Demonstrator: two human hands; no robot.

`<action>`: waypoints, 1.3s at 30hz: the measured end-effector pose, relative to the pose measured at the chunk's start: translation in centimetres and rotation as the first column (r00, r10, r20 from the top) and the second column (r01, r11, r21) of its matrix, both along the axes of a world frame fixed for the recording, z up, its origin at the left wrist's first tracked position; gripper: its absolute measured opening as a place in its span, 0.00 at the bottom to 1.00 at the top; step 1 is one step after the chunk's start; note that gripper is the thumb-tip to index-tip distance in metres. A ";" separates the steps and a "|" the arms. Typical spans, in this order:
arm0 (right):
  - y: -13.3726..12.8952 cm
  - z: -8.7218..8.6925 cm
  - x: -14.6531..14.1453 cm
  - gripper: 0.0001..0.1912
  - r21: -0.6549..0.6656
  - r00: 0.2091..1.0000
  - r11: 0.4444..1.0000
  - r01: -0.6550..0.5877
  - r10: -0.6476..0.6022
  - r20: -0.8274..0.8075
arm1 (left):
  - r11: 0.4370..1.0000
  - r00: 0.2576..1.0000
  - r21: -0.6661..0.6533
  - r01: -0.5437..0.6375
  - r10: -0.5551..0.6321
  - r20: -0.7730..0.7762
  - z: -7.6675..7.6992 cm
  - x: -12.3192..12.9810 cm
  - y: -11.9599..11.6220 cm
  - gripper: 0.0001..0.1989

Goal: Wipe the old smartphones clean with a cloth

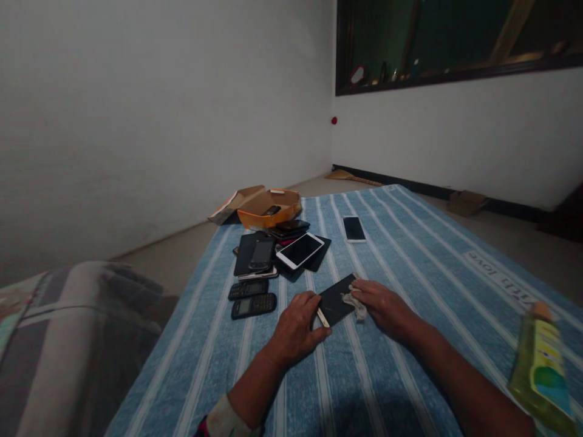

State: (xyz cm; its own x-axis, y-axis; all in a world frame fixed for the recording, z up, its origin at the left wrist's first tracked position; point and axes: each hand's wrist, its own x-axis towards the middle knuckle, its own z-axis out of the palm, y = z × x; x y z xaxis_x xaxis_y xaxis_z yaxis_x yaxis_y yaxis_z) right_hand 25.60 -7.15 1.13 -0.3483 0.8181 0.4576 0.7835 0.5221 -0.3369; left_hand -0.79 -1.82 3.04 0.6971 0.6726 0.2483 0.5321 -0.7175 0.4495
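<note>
A dark phone with pale ends (334, 303) lies on the blue striped cloth (382, 364). My left hand (298, 328) grips its near left end, thumb along the bottom edge and fingers at the top. Over the phone's right part, my right hand (382, 306) presses a crumpled whitish cloth (356, 304) with closed fingers. Two keypad phones (254, 305) lie left of my left hand. Beyond them are a dark slider-like phone (262, 254) and a white-framed phone (301, 250) on a pile of dark devices. Another white-edged phone (354, 229) lies apart, farther back.
An open orange cardboard box (289, 213) with a small phone inside stands at the back left. A bottle of yellow-green liquid (542, 370) is at the right. Covered furniture (77, 352) stands at the left, beyond the striped surface's edge.
</note>
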 end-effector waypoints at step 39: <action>1.9 -0.7 -7.4 0.24 -0.089 0.998 0.994 0.056 -0.053 0.033 | 0.997 0.999 0.070 -0.024 0.021 0.039 -0.2 0.6 -0.6 0.22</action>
